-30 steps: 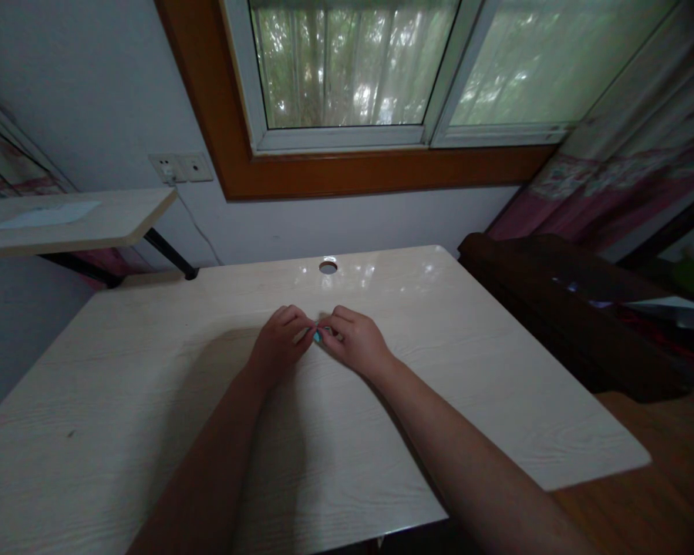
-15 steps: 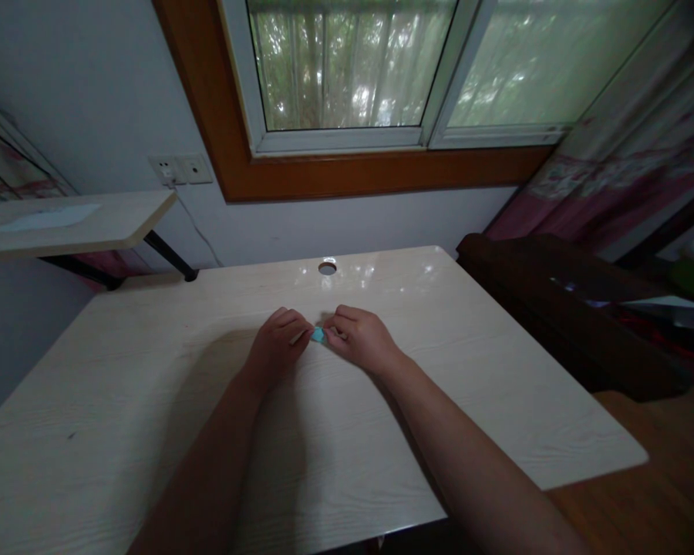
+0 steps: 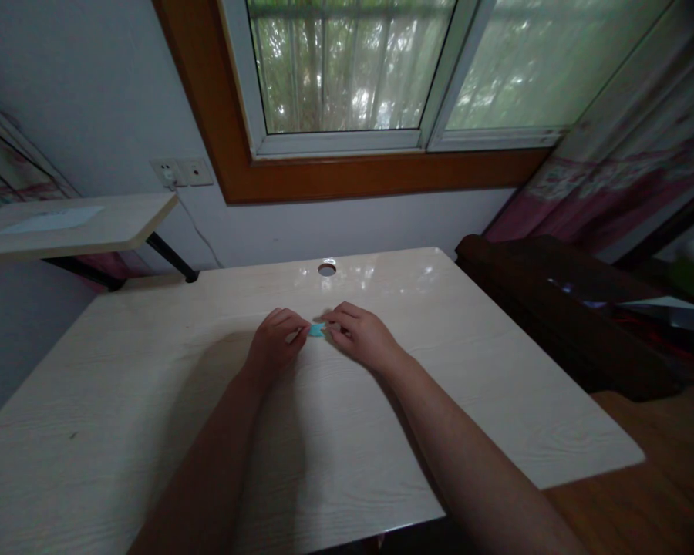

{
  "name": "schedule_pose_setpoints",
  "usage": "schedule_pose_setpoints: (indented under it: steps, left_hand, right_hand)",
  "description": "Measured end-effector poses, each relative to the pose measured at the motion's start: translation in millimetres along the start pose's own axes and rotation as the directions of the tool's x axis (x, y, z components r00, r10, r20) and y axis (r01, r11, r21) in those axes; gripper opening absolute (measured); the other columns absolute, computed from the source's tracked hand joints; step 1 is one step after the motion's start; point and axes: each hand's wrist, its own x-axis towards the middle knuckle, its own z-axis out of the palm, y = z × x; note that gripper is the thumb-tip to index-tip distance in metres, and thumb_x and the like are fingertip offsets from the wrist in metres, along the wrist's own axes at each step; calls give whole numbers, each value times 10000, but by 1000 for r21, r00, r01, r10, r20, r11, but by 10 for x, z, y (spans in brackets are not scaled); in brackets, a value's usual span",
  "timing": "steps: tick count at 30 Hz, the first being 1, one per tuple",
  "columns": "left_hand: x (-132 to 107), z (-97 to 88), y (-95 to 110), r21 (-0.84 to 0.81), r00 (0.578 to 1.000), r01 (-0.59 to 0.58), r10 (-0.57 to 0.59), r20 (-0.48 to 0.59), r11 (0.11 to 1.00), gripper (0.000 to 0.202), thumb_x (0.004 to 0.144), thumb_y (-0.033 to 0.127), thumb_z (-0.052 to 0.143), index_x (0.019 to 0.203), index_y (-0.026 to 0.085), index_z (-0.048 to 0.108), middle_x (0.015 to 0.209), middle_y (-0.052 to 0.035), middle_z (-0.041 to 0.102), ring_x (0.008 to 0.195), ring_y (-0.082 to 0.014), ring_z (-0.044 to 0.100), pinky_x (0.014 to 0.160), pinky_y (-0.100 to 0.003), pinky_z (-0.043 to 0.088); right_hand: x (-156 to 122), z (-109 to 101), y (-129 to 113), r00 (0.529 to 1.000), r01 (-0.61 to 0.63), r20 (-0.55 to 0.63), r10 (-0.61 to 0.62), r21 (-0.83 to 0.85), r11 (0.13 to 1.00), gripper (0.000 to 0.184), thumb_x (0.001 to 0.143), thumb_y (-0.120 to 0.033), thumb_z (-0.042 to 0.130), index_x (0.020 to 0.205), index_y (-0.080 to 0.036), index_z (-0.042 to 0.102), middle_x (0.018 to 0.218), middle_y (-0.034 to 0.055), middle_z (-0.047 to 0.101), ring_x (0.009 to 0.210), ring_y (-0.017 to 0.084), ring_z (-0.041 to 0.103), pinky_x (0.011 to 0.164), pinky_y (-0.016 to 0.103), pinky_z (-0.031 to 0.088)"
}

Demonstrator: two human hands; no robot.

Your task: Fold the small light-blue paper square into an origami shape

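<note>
Blue piece [image 3: 316,330]: A small turquoise scrap sits between two bare hands above the middle of the table [image 3: 358,447], its left end at the fingertips of the left hand [image 3: 276,338], its right end just beside those of the right hand [image 3: 359,333]. Whether it rests on the surface cannot be told.
Left fingers: Thumb and forefinger pinch the scrap's near end, the other fingers curled behind.
Right fingers: Thumb and forefinger stand slightly parted, the forefinger reaching past the scrap's upper edge; contact with it is too small to make out.
Change: Half a second earlier the right fingertips were closed at the scrap's right end; now they have parted and drawn a little away. A second ago the two hands' fingertips nearly met, with only a sliver of blue in sight; more of it shows now.
Arms: Both forearms stretch forward from the lower edge of the view, slanting inward, wrists low over the wood-grain top, knuckles up.
Hole: A round opening [image 3: 327,270] lies beyond the hands, near the table's far edge.
Window: Panes [image 3: 347,73] rise behind, framed in brown wood.
</note>
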Motion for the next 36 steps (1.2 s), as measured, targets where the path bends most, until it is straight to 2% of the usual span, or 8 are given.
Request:
schedule_pose_setpoints:
  steps: [4,7,10,17,27,30,36]
  left_hand:
    - [-6,24,-2,-26,1000,-14,13,-8,1000,85,881,210,599,831,204,668,797,-37,662,776,-180,581,751,-338,461]
    - [-9,42,-5,-19,999,-42,43,32,999,68,873,200,603,834,208,659,808,-31,660,785,-178,583,781,-344,464]
    - [-11,56,5,-4,996,-60,60,64,998,52,870,193,603,854,211,650,833,-30,658,809,-179,585,819,-353,465]
    - [-10,54,40,17,995,-90,89,51,996,61,851,156,601,835,208,626,811,-25,649,783,-174,576,800,-346,465]
    - [-1,49,24,5,996,-81,81,29,997,97,824,119,599,803,211,624,780,-16,653,760,-170,576,773,-338,471]
    - [-8,26,15,1,999,-47,47,16,999,107,821,113,592,802,210,633,777,-17,647,765,-171,580,768,-332,475]
    - [-8,-53,-19,-71,989,116,-122,-88,991,93,858,150,564,804,185,631,800,-27,603,730,-144,569,695,-278,491]
  right_hand:
    - [7,31,11,999,27,19,-27,17,999,182,917,-227,576,1066,-205,679,969,68,661,847,161,621,770,275,489]
    - [15,35,21,999,45,25,-45,-14,999,173,941,-249,549,1017,-196,695,923,72,666,856,170,620,780,283,486]
    - [17,33,11,997,68,44,-65,-68,995,180,949,-274,541,989,-195,698,898,72,664,845,172,614,769,282,475]
    - [11,19,-49,992,110,72,-101,-143,984,181,955,-271,521,945,-192,684,863,62,653,816,168,588,726,267,440]
    - [8,-29,-29,998,59,19,-58,-108,992,188,946,-243,515,943,-187,695,873,71,666,834,178,592,765,278,454]
    - [4,-55,-18,999,44,3,-44,-76,996,189,944,-224,514,958,-185,699,882,73,668,827,171,600,761,271,461]
    - [2,-64,16,995,-63,-87,59,-53,997,179,946,-244,530,976,-182,695,877,71,654,785,157,608,721,259,460]
